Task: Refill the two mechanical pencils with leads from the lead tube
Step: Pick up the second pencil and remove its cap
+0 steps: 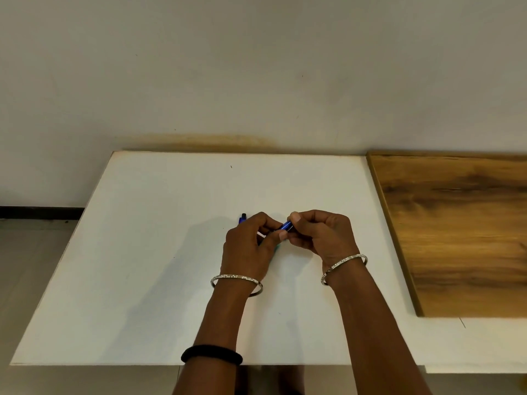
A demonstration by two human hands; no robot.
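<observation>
My right hand [319, 238] pinches a short shiny blue barrel [286, 226] between thumb and forefinger, just above the white table [142, 266]. My left hand [251, 246] grips the barrel's lower left end with its fingertips. I cannot tell whether this barrel is a pencil or the lead tube. The end of a blue mechanical pencil [242, 218] with a black tip sticks out beyond my left knuckles; the rest of it is hidden. A sliver of something teal [277, 247] shows under my left thumb.
A wooden board [462, 229] lies on the table's right side, close to my right wrist. A pale wall stands behind the table's far edge. The floor lies off the left edge.
</observation>
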